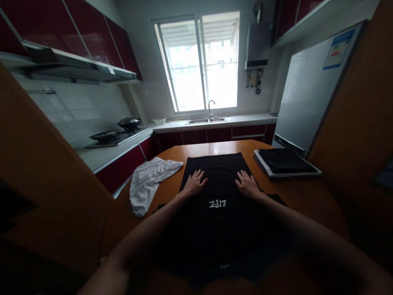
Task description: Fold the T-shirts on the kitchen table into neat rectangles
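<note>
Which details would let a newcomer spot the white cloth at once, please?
Find the wooden table, then the black garment spread on it. The white cloth lies left of that garment, loose and rumpled, unlike the neatly folded stack on the right.

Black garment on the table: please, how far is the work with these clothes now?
The stack at the right looks done: folded flat. In work is the black garment, spread under the left hand and right hand. Left to do, it seems: folding this one, and the white cloth, which lies crumpled.
</note>
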Action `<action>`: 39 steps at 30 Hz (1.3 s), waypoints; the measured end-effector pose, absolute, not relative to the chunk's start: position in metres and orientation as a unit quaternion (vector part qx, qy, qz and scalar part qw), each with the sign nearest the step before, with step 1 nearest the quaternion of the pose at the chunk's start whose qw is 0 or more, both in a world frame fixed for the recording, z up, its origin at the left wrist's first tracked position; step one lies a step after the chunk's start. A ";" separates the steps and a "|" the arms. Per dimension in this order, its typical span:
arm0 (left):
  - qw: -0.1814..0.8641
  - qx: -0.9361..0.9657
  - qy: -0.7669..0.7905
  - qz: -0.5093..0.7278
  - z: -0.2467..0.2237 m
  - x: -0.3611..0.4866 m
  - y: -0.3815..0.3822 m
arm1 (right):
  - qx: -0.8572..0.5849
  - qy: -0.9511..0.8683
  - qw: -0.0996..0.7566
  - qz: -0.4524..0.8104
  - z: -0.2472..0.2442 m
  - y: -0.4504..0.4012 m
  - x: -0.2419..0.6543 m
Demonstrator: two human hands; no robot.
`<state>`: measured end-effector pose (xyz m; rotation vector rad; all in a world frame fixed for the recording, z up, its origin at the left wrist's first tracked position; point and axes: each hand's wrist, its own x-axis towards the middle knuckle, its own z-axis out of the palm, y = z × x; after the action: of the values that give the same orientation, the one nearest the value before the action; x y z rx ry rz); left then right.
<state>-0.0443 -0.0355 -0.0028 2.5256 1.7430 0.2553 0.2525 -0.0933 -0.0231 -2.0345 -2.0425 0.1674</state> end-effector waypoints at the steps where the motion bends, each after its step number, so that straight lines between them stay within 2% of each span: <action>1: 0.020 0.808 0.582 0.088 -0.002 -0.049 -0.033 | -0.703 -0.696 0.139 0.045 -0.022 -0.093 0.254; 3: 0.010 0.779 0.623 0.075 -0.002 -0.058 -0.028 | -0.722 -0.677 0.140 0.035 -0.021 -0.094 0.256; 7: 0.027 0.756 0.653 0.036 -0.002 -0.073 -0.021 | -0.754 -0.648 0.090 0.065 -0.027 -0.095 0.263; 10: 0.016 0.750 0.660 0.044 0.002 -0.074 -0.011 | -0.752 -0.649 0.098 0.063 -0.025 -0.090 0.264; 15: 0.010 0.757 0.652 0.043 0.006 -0.068 0.016 | -0.748 -0.650 0.113 0.074 -0.007 -0.052 0.258; 21: 0.044 0.760 0.648 -0.017 0.001 -0.075 0.038 | -0.741 -0.661 0.075 0.098 -0.014 -0.009 0.269; 28: 0.037 0.804 0.592 0.035 0.003 -0.042 0.080 | -0.719 -0.683 0.119 0.048 -0.007 0.043 0.253; 34: 0.057 0.803 0.592 0.032 -0.017 -0.040 0.099 | -0.681 -0.724 0.069 0.083 -0.028 0.062 0.236; 39: 0.042 0.795 0.605 0.027 -0.021 -0.051 0.105 | -0.678 -0.725 0.091 0.076 -0.038 0.057 0.241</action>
<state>-0.0509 0.1047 -0.0209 2.4314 1.8505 0.0827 0.2409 0.0573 -0.0377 -2.0153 -2.1554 0.2264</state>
